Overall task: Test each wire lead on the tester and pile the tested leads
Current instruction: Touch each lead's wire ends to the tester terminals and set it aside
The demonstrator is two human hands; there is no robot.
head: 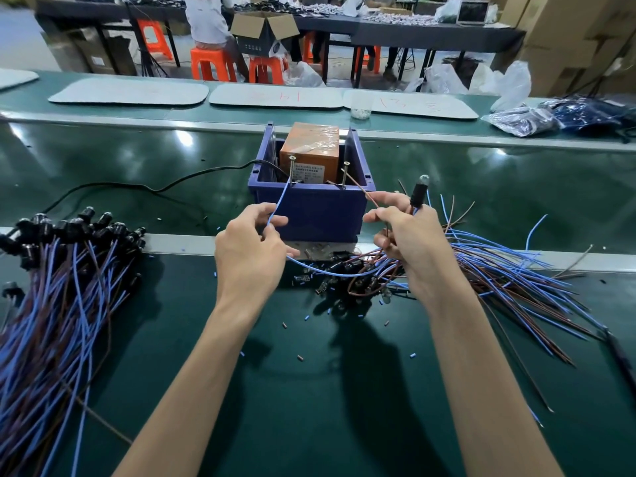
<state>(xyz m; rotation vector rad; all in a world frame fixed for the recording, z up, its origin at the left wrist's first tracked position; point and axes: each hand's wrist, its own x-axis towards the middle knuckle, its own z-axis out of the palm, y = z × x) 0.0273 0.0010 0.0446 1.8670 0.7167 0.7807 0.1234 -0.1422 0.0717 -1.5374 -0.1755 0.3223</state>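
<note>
The tester [311, 204] is a blue box holding an orange block, with two upright screws on its front rim. My left hand [253, 251] pinches the blue wire [280, 201] of one lead, whose tip reaches the left screw [292, 168]. My right hand [409, 235] pinches the brown wire [364, 194], whose tip lies at the right screw [345, 174], and also holds the lead's black bulb socket [418, 192] upright. The bulb on top looks unlit. A big pile of leads [58, 277] lies at the left.
More leads [509, 270] fan out at the right, and some lie tangled under my hands. A black power cable [137, 187] runs left from the tester. Small cut bits of insulation dot the green belt [309, 390]. Beyond are white trays, bags, stools and people.
</note>
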